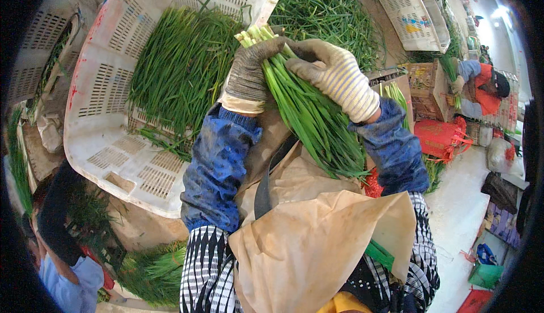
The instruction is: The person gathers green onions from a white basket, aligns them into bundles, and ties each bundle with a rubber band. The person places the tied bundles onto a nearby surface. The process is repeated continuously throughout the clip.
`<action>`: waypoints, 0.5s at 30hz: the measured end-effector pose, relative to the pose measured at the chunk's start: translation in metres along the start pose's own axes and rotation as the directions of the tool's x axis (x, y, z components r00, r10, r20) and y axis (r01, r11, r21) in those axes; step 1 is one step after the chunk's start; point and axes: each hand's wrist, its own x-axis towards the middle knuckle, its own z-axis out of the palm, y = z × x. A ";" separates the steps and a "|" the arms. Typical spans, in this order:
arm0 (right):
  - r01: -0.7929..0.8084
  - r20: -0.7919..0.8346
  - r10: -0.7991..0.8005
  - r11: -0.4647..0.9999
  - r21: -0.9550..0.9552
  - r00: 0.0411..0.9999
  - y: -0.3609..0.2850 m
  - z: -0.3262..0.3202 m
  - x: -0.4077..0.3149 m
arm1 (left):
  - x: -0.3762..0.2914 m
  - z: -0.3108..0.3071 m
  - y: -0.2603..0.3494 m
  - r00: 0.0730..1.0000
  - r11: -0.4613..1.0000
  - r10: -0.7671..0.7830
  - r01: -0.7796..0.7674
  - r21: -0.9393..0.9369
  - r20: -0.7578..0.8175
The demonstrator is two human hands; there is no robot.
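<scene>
A bunch of green leafy stalks, which look like garlic chives (312, 115), lies slantwise before me, pale cut ends at the upper left and leaf tips over my tan apron (314, 236). My left hand (254, 70), in a soiled striped glove, is closed round the bunch just below its pale ends. Beside it, my right hand (335, 72), in a similar glove, has thumb and forefinger brought together at the bunch's upper side; whether a stalk is between them is hard to tell. Blue sleeve covers reach over both forearms.
A white plastic crate (127, 143) holding many chives (182, 66) stands at the left. Loose greens (323, 11) are heaped beyond my hands. Further right are another white crate (408, 15), a red bag (440, 138) and a co-worker (484, 87); another person (68, 266) is at lower left.
</scene>
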 end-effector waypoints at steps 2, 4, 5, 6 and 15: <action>-0.006 -0.071 0.022 0.974 0.226 0.997 0.011 0.009 -0.009 | -0.004 0.002 -0.003 0.999 0.999 -0.024 0.023 -0.034 -0.029; -0.042 -0.083 0.072 0.946 0.320 0.994 0.019 0.015 -0.012 | -0.006 0.004 -0.003 0.999 1.000 -0.023 0.023 0.005 -0.029; -0.019 -0.091 0.056 0.933 0.360 0.994 0.021 0.017 -0.012 | -0.006 0.005 -0.001 1.000 1.000 -0.026 0.026 -0.016 -0.010; -0.046 -0.071 0.083 0.907 0.419 0.994 0.021 0.018 -0.013 | -0.007 0.006 -0.001 1.000 0.999 -0.006 0.007 0.032 -0.027; -0.002 0.005 0.001 0.936 0.352 1.000 0.016 0.017 -0.002 | 0.001 0.003 0.004 0.989 0.971 0.064 -0.094 0.222 0.137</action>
